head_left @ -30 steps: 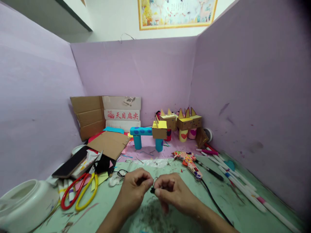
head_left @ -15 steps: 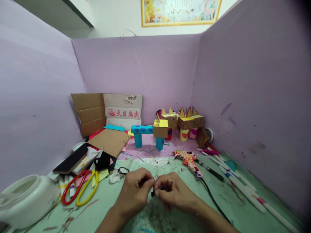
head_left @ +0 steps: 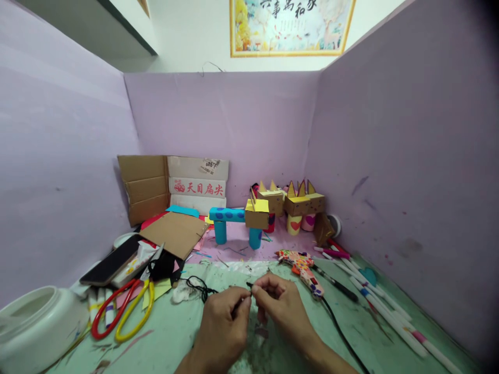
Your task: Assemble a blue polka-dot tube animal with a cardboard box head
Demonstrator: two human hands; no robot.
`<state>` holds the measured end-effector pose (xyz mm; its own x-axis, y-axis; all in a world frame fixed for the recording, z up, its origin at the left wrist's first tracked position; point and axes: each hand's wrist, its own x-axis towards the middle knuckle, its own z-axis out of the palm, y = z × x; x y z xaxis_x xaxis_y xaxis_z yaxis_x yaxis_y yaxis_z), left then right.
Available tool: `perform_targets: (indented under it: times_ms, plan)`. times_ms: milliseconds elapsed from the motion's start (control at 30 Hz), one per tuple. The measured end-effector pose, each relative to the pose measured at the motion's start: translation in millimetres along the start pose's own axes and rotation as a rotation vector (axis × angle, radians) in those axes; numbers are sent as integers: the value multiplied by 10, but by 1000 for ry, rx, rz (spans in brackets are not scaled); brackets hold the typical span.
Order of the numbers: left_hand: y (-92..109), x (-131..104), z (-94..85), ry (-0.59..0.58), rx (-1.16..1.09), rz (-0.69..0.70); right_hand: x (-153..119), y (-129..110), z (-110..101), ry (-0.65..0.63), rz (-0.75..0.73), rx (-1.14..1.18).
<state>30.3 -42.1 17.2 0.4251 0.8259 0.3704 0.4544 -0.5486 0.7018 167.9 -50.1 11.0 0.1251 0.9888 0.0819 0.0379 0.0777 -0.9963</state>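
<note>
My left hand is closed at the front centre, its thumb and finger pinched at a small black piece. Facing it, my right hand pinches the same black piece, which pokes up between the fingertips. Thin black cord lies tangled on the green mat, running up to my left hand. Behind stands a blue spotted tube figure with a cardboard box head and yellow top.
Red and yellow scissors, a phone and a white pot are at left. A patterned glue gun, its cable and white pens lie right. Cardboard and more box-headed figures stand further back.
The view has tilted up slightly. More black cord shows beside my left hand, and the black piece now points up from the fingertips instead of hanging below.
</note>
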Motion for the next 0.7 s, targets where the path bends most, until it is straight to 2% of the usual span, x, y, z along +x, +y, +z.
perform_targets:
  times_ms: [200, 400, 533, 700]
  plan:
    - [-26, 7, 32, 35, 45, -22, 13, 56, 23, 62, -33, -24]
    - [-218, 25, 214, 156, 48, -1, 56, 193, 56, 102, -73, 42]
    - [-271, 70, 255, 132, -27, -17, 64, 202, 61, 104, -99, 64]
    - [-143, 58, 183, 84, -88, -53, 31, 138, 39, 87, -85, 34]
